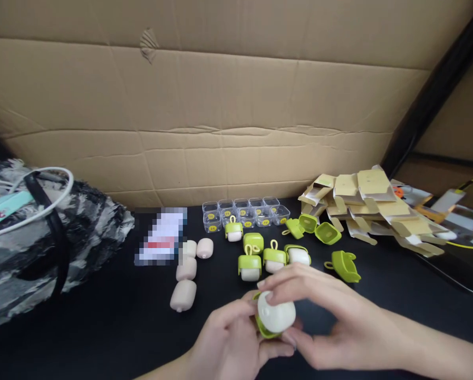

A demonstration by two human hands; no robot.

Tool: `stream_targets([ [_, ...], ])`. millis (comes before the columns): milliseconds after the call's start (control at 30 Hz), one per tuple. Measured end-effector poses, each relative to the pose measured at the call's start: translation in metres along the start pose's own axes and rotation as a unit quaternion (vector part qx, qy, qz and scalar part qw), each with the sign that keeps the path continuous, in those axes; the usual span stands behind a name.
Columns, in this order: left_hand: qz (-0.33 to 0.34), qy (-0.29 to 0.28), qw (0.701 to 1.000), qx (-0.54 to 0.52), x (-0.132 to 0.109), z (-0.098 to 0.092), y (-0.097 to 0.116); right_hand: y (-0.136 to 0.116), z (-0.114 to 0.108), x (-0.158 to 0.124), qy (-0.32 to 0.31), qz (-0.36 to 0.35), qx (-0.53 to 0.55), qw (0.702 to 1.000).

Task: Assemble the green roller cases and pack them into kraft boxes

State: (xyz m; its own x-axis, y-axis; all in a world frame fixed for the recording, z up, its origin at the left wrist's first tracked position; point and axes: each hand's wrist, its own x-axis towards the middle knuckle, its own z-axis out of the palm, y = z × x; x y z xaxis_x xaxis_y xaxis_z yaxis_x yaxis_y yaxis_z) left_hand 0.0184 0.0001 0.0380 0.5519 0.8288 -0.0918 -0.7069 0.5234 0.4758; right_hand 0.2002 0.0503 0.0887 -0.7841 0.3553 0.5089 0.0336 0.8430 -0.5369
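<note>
My left hand (234, 335) is closed around a green cover (264, 330) low in the middle of the view. A rounded white case (279, 312), like an earphone case, sits at least partly in that cover. My right hand (335, 316) grips the white case from the right, its fingertips on the top and thumb at the lower edge. Just beyond my hands stand several cased pieces, including a green-topped case with a loop (249, 265). An unfilled green cover (344, 266) lies to the right. Loose pinkish cases, one being a pale case (183, 295), lie to the left.
Clear plastic compartments (246, 214) with yellow stickers stand at the back. Flattened cardboard boxes (365, 192) pile up at the back right, near open green covers (327, 233). A patterned fabric bundle (94, 237) fills the left side. A cardboard wall (220, 105) rises behind.
</note>
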Motion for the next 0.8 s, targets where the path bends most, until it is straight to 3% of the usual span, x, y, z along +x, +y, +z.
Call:
stream_targets([
  [200,-0.019,-0.040,0.999,-0.011,0.003,-0.008,-0.004,-0.004,0.007,-0.001,-0.020,-0.040,-0.063,0.997],
  [467,-0.090,0.056,0.994,-0.006,0.000,-0.004,0.001,-0.009,0.021,-0.006,0.000,0.010,-0.131,0.991],
  [667,-0.138,0.032,0.990,0.022,-0.001,-0.005,-0.001,-0.003,0.027,-0.009,-0.007,0.028,-0.076,0.997],
  [800,-0.131,0.036,0.990,0.035,-0.001,-0.006,-0.002,-0.002,0.030,-0.008,0.012,0.058,-0.045,0.997],
])
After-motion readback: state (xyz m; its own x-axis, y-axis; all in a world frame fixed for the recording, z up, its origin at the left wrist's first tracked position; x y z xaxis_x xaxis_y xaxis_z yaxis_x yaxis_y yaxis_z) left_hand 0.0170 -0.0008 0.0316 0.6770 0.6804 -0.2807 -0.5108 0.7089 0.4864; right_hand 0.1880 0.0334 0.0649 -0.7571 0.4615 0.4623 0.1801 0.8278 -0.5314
